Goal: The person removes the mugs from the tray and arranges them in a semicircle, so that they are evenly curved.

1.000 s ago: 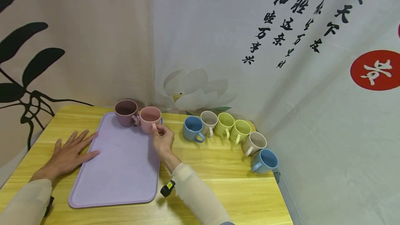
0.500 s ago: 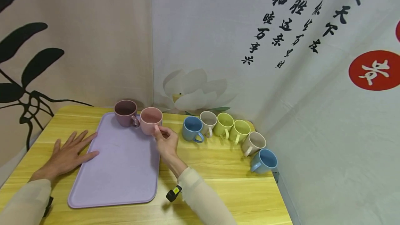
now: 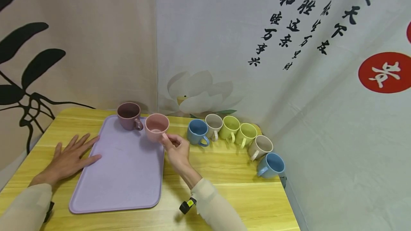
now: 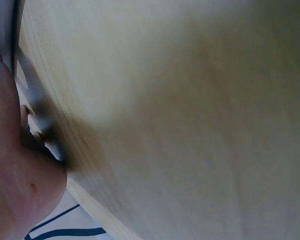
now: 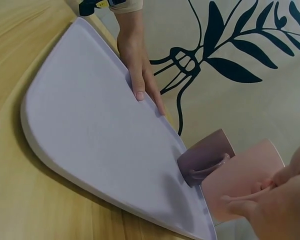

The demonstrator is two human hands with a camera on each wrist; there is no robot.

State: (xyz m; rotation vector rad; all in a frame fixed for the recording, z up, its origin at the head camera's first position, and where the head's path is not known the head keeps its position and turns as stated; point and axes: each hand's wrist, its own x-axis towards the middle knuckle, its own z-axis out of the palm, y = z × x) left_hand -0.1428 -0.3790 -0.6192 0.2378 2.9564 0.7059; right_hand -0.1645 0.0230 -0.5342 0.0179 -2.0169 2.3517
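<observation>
My right hand (image 3: 178, 152) pinches the handle of a pink mug (image 3: 155, 134) between thumb and fingers. The mug is upright over the far right corner of the lilac tray (image 3: 118, 181), and its shadow falls on the tray, so it seems slightly raised. To its left a purple mug (image 3: 128, 121) stands on the tray's far left corner, handle turned right. My left hand (image 3: 69, 158) rests with spread, straight fingers on the tray's left edge. In the right wrist view the pink mug (image 5: 240, 180) partly overlaps the purple mug (image 5: 202, 157).
Right of the tray, several mugs line the table's far right edge: a blue mug (image 3: 196, 131), a beige mug (image 3: 212, 122), a yellow-green mug (image 3: 229, 128) and others, ending with a light blue mug (image 3: 269, 168). A curtain (image 3: 205, 38) hangs behind the wooden table (image 3: 231, 195).
My right hand has drawn the pink mug rightward and toward me, widening the gap from the purple mug; it looks lifted off the tray. My left hand has stayed put.
</observation>
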